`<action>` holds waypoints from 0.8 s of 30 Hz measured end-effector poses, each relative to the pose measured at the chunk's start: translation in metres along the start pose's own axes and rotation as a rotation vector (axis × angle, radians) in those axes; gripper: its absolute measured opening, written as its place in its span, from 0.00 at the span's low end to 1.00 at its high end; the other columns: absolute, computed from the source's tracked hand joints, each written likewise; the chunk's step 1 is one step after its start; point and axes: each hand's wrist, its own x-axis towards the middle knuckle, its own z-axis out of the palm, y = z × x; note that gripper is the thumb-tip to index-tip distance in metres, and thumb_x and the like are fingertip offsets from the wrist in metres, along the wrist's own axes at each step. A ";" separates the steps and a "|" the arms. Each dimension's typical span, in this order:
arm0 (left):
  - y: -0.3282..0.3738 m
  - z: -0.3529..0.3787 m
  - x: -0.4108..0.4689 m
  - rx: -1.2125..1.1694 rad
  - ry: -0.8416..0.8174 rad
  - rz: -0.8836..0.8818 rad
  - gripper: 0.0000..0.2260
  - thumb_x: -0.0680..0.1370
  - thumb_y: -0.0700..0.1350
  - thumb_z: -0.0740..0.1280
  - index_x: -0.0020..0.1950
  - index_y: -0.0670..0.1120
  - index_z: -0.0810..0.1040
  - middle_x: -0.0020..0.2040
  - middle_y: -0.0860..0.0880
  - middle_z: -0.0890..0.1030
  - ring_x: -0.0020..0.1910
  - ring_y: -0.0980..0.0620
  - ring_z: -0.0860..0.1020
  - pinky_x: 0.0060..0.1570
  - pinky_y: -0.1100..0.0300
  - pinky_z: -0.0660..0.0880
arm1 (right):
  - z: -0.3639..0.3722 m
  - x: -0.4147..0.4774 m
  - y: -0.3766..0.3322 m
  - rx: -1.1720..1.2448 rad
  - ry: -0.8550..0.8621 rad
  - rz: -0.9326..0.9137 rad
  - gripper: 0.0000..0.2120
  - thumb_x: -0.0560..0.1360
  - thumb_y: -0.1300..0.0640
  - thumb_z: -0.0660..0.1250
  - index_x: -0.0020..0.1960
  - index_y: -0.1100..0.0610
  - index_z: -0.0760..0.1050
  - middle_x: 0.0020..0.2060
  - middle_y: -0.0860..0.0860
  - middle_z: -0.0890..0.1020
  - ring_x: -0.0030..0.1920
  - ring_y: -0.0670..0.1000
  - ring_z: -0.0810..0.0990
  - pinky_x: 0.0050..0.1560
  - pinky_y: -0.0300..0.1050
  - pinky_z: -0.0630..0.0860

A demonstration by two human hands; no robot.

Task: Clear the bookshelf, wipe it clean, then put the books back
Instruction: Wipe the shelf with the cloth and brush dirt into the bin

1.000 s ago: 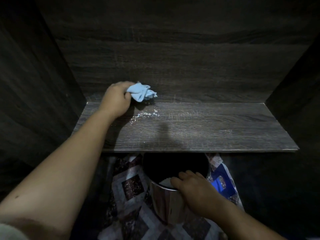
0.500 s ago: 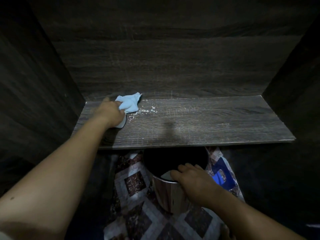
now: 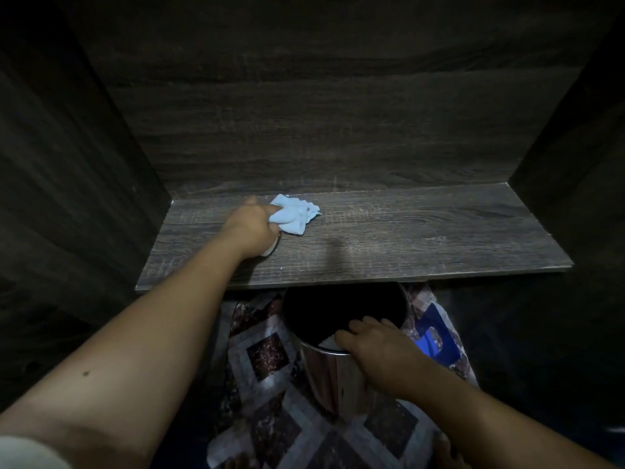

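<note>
A dark wood-grain shelf board [image 3: 422,238] runs across the middle of the view, with no books on it. My left hand [image 3: 250,228] grips a crumpled light blue cloth [image 3: 292,216] and presses it on the left part of the board. Below the shelf's front edge stands a shiny metal bin [image 3: 334,377] with a dark opening. My right hand [image 3: 375,346] holds its near rim, fingers curled over the edge onto a white liner.
Dark side walls [image 3: 67,184] and a back panel [image 3: 321,123] close in the shelf. A patchwork-patterned mat [image 3: 267,353] lies on the floor under the bin, with a blue item [image 3: 436,336] to the bin's right.
My left hand has swept the cloth to the right over the white crumbs, which no longer show. The right hand has stayed on the bin's rim.
</note>
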 end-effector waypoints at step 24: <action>0.062 0.013 -0.032 -0.164 -0.215 0.176 0.17 0.80 0.47 0.60 0.68 0.58 0.74 0.52 0.49 0.68 0.57 0.45 0.72 0.59 0.57 0.68 | -0.012 -0.013 0.000 -0.068 -0.011 -0.028 0.17 0.79 0.59 0.58 0.67 0.52 0.66 0.58 0.55 0.73 0.60 0.57 0.70 0.55 0.50 0.64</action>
